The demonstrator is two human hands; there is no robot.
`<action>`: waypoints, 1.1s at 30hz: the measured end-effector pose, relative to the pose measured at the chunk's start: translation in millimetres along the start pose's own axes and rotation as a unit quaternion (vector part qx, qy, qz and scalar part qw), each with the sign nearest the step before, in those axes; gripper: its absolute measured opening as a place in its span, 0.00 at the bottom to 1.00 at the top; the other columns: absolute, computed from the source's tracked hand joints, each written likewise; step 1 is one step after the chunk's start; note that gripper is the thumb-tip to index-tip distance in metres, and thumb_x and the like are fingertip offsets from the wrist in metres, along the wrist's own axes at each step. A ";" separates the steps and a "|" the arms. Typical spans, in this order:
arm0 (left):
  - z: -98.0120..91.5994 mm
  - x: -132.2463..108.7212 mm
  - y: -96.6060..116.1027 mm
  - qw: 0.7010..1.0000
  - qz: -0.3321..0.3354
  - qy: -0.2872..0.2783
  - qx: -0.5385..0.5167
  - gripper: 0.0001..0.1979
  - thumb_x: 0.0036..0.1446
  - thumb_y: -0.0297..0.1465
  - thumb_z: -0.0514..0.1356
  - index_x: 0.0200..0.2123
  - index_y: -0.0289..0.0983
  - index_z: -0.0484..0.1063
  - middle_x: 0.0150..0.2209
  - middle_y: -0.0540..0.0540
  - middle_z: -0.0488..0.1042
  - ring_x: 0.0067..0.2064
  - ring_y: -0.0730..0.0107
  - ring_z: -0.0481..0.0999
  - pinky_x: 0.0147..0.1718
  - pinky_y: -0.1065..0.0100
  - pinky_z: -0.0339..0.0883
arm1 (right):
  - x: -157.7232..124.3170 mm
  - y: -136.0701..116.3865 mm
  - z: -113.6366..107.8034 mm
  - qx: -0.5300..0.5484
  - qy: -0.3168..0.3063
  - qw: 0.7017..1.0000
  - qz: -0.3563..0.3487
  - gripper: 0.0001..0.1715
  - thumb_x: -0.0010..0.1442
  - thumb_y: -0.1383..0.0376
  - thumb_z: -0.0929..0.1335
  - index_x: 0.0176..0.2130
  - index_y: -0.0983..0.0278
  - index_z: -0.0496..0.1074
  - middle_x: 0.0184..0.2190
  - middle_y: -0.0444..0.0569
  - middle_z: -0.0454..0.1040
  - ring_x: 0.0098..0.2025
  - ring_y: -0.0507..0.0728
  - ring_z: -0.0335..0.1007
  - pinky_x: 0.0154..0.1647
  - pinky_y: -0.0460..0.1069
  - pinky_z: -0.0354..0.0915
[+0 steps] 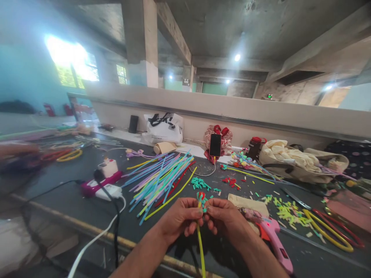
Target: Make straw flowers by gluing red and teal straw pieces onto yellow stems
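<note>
Near the front of the dark table, my left hand (182, 216) is closed in a pinch round the yellow stem (200, 247) of a pipe cleaner flower (202, 196). The flower has a red centre with teal pieces round it, and its stem hangs down toward me. My right hand (222, 217) is closed too, its thumb and finger pinching a small teal pipe cleaner piece (205, 210) against the flower's right side. Fingers hide part of the flower's base. Just beyond lie a pile of cut teal pieces (199, 183) and some red pieces (231, 181).
A bundle of coloured pipe cleaners (165, 181) lies left of centre, with a power strip (101, 185) and cables beside it. On the right are a pink glue gun (275, 239), scissors (327, 224) and yellow cut pieces (290, 212). A phone (215, 145) stands at the back.
</note>
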State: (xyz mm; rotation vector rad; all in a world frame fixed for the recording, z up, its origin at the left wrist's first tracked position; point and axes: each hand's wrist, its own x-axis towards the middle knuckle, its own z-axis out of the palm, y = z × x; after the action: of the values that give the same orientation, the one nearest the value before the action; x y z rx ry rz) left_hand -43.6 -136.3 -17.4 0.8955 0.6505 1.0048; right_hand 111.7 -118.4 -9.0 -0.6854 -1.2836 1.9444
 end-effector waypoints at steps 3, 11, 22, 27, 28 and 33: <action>-0.6 0.0 -0.2 1.000 0.003 0.001 -0.004 0.07 0.40 0.28 0.63 0.19 0.31 0.68 0.16 0.48 0.72 0.10 0.83 0.62 0.06 0.82 0.49 | -0.6 -1.3 3.0 -0.005 0.007 1.000 -0.005 0.10 0.47 0.63 0.70 0.26 0.70 0.70 0.19 0.45 0.69 0.16 0.45 0.62 0.15 0.39 0.55; -6.8 5.1 -3.6 1.000 0.009 0.028 -0.012 0.08 0.44 0.31 0.62 0.23 0.29 0.70 0.17 0.49 0.70 0.11 0.87 0.59 0.08 0.81 0.45 | -2.6 -2.6 7.6 -0.088 0.091 0.990 -0.061 0.12 0.51 0.60 0.66 0.28 0.68 0.69 0.21 0.43 0.68 0.18 0.46 0.61 0.15 0.40 0.54; -4.5 3.1 -1.2 0.999 0.000 0.044 -0.023 0.11 0.44 0.32 0.62 0.19 0.31 0.67 0.14 0.54 0.67 0.09 0.89 0.56 0.07 0.83 0.44 | -6.0 -3.1 5.3 -0.196 0.174 0.960 -0.102 0.19 0.50 0.55 0.66 0.19 0.65 0.61 0.10 0.36 0.58 0.13 0.45 0.52 0.14 0.42 0.47; -7.3 2.8 -2.1 0.997 0.013 0.047 -0.058 0.09 0.42 0.31 0.64 0.22 0.33 0.67 0.17 0.53 0.70 0.11 0.89 0.58 0.09 0.83 0.46 | -22.1 0.6 21.8 -0.334 0.154 0.926 -0.080 0.16 0.52 0.59 0.63 0.19 0.65 0.63 0.13 0.38 0.60 0.16 0.47 0.56 0.17 0.42 0.50; -7.4 2.3 -1.6 0.996 0.017 0.048 -0.067 0.09 0.41 0.30 0.64 0.22 0.33 0.67 0.17 0.53 0.70 0.11 0.88 0.59 0.09 0.83 0.47 | -23.9 2.8 25.0 -0.369 0.152 0.914 -0.078 0.15 0.52 0.60 0.63 0.19 0.66 0.64 0.14 0.39 0.61 0.18 0.47 0.57 0.19 0.42 0.51; -5.0 0.1 1.4 0.996 0.031 0.057 -0.068 0.09 0.41 0.31 0.64 0.21 0.32 0.68 0.17 0.52 0.70 0.11 0.89 0.56 0.11 0.82 0.47 | -19.9 16.4 34.0 -0.391 0.139 0.908 -0.058 0.11 0.50 0.65 0.62 0.20 0.66 0.66 0.16 0.39 0.60 0.21 0.48 0.56 0.21 0.42 0.51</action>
State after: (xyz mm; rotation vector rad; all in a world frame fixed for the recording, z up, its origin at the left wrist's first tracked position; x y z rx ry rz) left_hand -48.2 -134.3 -18.7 0.7462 0.6453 1.1481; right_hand 94.5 -157.4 -10.7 -1.1842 -1.8619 1.1282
